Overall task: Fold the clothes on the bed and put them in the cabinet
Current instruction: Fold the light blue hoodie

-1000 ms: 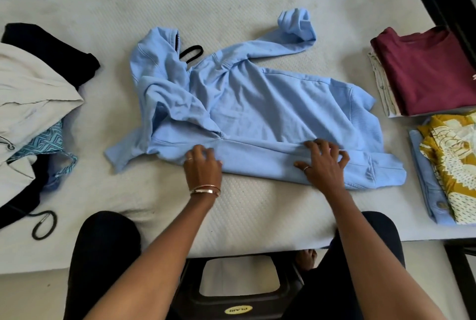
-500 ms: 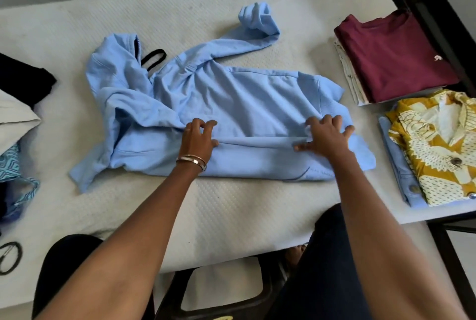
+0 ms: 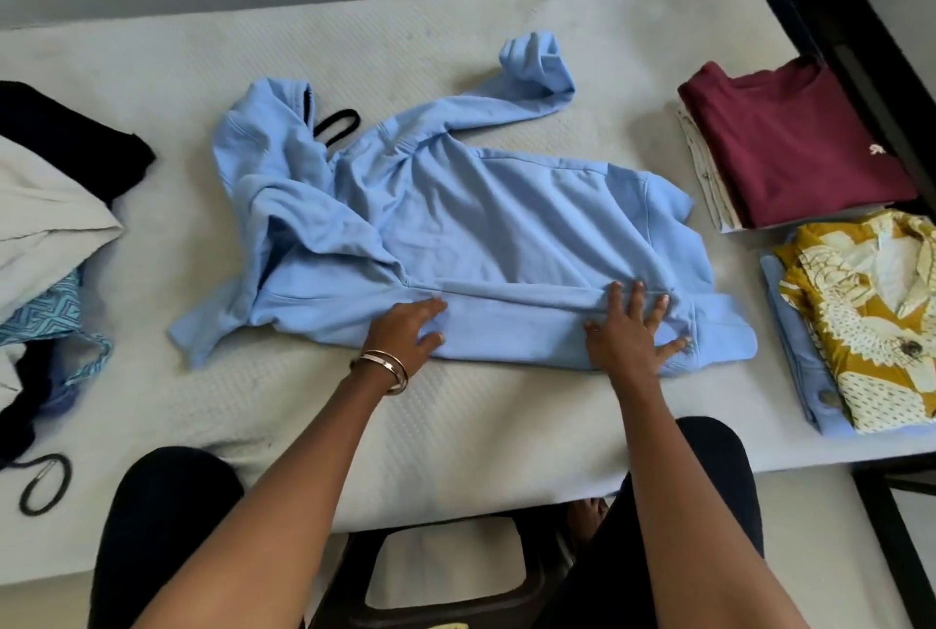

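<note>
Pressing flat is the job at this point: the left hand point(image 3: 405, 332) and the right hand point(image 3: 630, 329) both lie with fingers straight and spread on the near folded strip of the light blue hoodie point(image 3: 506, 223), gripping nothing. The hoodie is spread across the middle of the bed point(image 3: 456, 426), its hood bunched toward the left and one sleeve point(image 3: 511, 91) trailing off toward the far side. To do this well, I would keep both palms down and sweep outward along the fold so the crease runs straight from end to end — the left part looks rumpled, so that side likely needs smoothing before anything is folded over it. The loose sleeve should probably be brought in across the body next; if it is left out, the bundle will come out lopsided. At the right edge of the bed sit finished stacks — a maroon shirt point(image 3: 795, 147) on top of one, a yellow patterned shirt point(image 3: 871, 314) on the other — while an unfolded heap point(image 3: 45, 213) waits at the left. No cabinet is in view, so much of the task seems still ahead.
</note>
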{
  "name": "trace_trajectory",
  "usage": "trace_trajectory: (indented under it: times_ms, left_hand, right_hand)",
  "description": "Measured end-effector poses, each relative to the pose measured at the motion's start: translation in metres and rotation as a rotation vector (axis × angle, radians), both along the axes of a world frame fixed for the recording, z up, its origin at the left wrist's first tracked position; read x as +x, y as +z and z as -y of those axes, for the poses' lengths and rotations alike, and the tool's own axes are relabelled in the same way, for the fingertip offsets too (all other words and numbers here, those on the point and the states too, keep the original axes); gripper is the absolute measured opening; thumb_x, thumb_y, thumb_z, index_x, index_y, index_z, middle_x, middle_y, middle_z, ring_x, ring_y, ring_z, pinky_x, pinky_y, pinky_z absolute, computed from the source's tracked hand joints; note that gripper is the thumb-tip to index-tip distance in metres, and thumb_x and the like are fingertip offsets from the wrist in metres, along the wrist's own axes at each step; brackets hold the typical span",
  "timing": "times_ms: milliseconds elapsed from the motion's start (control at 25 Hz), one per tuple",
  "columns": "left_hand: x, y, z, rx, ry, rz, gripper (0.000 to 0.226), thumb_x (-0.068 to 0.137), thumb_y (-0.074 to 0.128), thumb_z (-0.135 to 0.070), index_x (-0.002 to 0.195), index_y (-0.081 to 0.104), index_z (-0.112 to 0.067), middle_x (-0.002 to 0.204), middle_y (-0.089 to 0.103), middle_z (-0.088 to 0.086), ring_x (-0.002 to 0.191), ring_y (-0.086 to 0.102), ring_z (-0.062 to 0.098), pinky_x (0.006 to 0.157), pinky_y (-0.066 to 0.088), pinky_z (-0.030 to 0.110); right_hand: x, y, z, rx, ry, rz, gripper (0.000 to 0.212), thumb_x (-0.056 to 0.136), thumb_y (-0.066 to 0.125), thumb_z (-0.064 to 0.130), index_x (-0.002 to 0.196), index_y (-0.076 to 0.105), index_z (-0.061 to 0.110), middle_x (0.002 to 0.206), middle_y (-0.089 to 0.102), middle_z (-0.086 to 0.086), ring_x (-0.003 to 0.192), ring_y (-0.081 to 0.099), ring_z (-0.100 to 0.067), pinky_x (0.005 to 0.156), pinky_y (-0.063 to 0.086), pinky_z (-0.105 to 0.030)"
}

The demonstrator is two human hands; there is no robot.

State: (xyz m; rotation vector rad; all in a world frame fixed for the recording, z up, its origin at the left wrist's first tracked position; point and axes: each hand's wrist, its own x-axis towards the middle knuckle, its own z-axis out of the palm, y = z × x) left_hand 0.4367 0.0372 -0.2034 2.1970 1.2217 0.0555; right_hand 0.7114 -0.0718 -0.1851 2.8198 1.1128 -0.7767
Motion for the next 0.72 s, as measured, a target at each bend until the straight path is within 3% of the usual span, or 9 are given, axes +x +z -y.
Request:
trace_trajectory:
  times_ms: [40, 120, 160, 240, 320, 400, 480, 600, 720]
  left_hand:
    - [-0.014, 0.010, -0.010, 0.109, 0.144, 0.122, 0.047, 0.080, 0.056, -0.031, 0.124, 0.064, -0.016, 0.126, 0.062, 0.014, 0.115, 0.058, 0.034, 0.096, 0.046, 0.043]
    - [-0.056, 0.026, -0.029, 0.419, 0.533, 0.065, 0.042, 0.073, 0.061, -0.019, 0.115, 0.065, -0.014, 0.111, 0.061, 0.020, 0.097, 0.057, 0.042, 0.080, 0.050, 0.050]
    - [-0.080, 0.034, -0.034, 0.472, 0.746, -0.047, 0.051, 0.072, 0.066, -0.015, 0.122, 0.059, -0.014, 0.117, 0.055, 0.021, 0.101, 0.053, 0.043, 0.079, 0.048, 0.050]
    - [-0.117, 0.045, -0.043, 0.363, 0.983, -0.181, 0.078, 0.071, 0.077, -0.021, 0.139, 0.041, -0.015, 0.134, 0.042, 0.019, 0.115, 0.043, 0.041, 0.086, 0.043, 0.052]
    - [-0.147, 0.051, -0.055, 0.236, 0.960, -0.237, 0.091, 0.070, 0.081, -0.032, 0.146, 0.032, -0.019, 0.143, 0.036, 0.017, 0.123, 0.039, 0.039, 0.095, 0.038, 0.055]
    - [-0.157, 0.056, -0.070, 0.149, 0.899, -0.281, 0.059, 0.078, 0.073, -0.036, 0.132, 0.054, -0.021, 0.133, 0.048, 0.014, 0.121, 0.043, 0.037, 0.104, 0.028, 0.057]
    - [-0.158, 0.063, -0.075, 0.175, 0.914, -0.259, 0.028, 0.085, 0.063, -0.037, 0.095, 0.071, -0.012, 0.109, 0.063, 0.015, 0.109, 0.052, 0.036, 0.107, 0.025, 0.055]
    - [-0.150, 0.089, -0.074, 0.260, 0.962, -0.021, 0.042, 0.080, 0.047, -0.041, 0.069, 0.062, -0.003, 0.081, 0.065, 0.027, 0.080, 0.057, 0.044, 0.077, 0.041, 0.041]
    - [-0.129, 0.138, -0.072, 0.299, 0.837, 0.152, 0.037, 0.075, 0.046, -0.038, 0.054, 0.037, -0.008, 0.063, 0.050, 0.031, 0.060, 0.048, 0.043, 0.057, 0.036, 0.037]
  right_hand:
    - [-0.016, 0.007, -0.014, 0.023, -0.042, 0.003, 0.066, 0.098, 0.049, 0.037, 0.154, 0.016, 0.029, 0.164, -0.007, -0.007, 0.149, -0.014, -0.036, 0.113, 0.004, -0.068]
    - [-0.049, 0.017, -0.034, 0.092, 0.029, 0.003, 0.060, 0.095, 0.055, 0.032, 0.149, 0.029, 0.025, 0.161, 0.009, -0.013, 0.148, 0.002, -0.040, 0.111, 0.019, -0.064]
    - [-0.065, 0.020, -0.040, 0.123, 0.102, -0.027, 0.058, 0.094, 0.057, 0.033, 0.147, 0.034, 0.025, 0.159, 0.018, -0.012, 0.147, 0.011, -0.038, 0.110, 0.024, -0.061]
    - [-0.094, 0.023, -0.051, 0.161, 0.217, -0.117, 0.055, 0.093, 0.059, 0.035, 0.144, 0.040, 0.026, 0.153, 0.030, -0.007, 0.141, 0.025, -0.034, 0.107, 0.029, -0.058]
    - [-0.127, 0.029, -0.061, 0.173, 0.305, -0.162, 0.052, 0.094, 0.059, 0.036, 0.142, 0.042, 0.027, 0.150, 0.034, -0.006, 0.138, 0.028, -0.032, 0.106, 0.029, -0.056]
    - [-0.151, 0.035, -0.068, 0.189, 0.365, -0.206, 0.050, 0.095, 0.059, 0.035, 0.141, 0.043, 0.027, 0.148, 0.037, -0.005, 0.136, 0.029, -0.031, 0.105, 0.029, -0.053]
    - [-0.169, 0.037, -0.070, 0.194, 0.393, -0.276, 0.046, 0.096, 0.057, 0.035, 0.140, 0.045, 0.027, 0.145, 0.041, -0.004, 0.134, 0.032, -0.029, 0.104, 0.031, -0.051]
    - [-0.183, 0.041, -0.071, 0.324, 0.405, -0.410, 0.037, 0.095, 0.060, 0.035, 0.130, 0.054, 0.024, 0.128, 0.057, -0.002, 0.123, 0.048, -0.024, 0.099, 0.039, -0.044]
    - [-0.192, 0.068, -0.072, 0.493, 0.289, -0.809, 0.039, 0.087, 0.068, 0.047, 0.119, 0.063, 0.024, 0.102, 0.069, 0.001, 0.096, 0.065, -0.016, 0.083, 0.048, -0.031]
